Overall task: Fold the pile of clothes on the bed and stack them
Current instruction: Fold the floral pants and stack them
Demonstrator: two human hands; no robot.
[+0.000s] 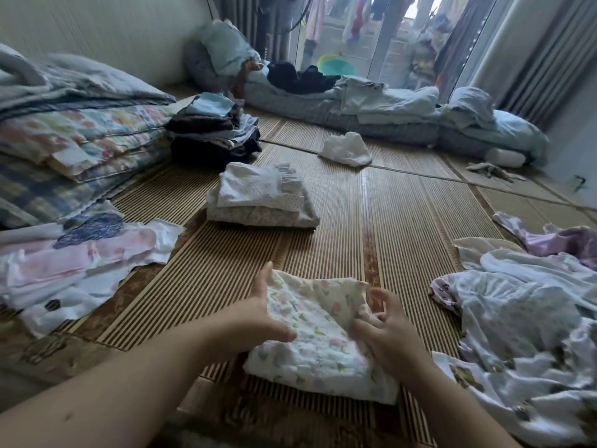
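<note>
A small white floral garment (pixel 319 337) lies folded on the bamboo mat (pixel 397 227) right in front of me. My left hand (pixel 261 315) grips its left edge, thumb raised. My right hand (pixel 384 331) pinches its right edge, fingers curled into the cloth. A pile of unfolded pale clothes (pixel 523 318) sprawls to the right. Ahead sits a short stack of folded white and floral clothes (pixel 261 202). Farther back is a taller stack of folded dark and light clothes (pixel 213 127).
Flat pink and white garments (pixel 80 263) lie at the left. Folded quilts (pixel 71 130) are heaped at the far left. A crumpled white cloth (pixel 345 150) sits mid-mat. Bedding (pixel 387 105) lines the far edge before glass doors.
</note>
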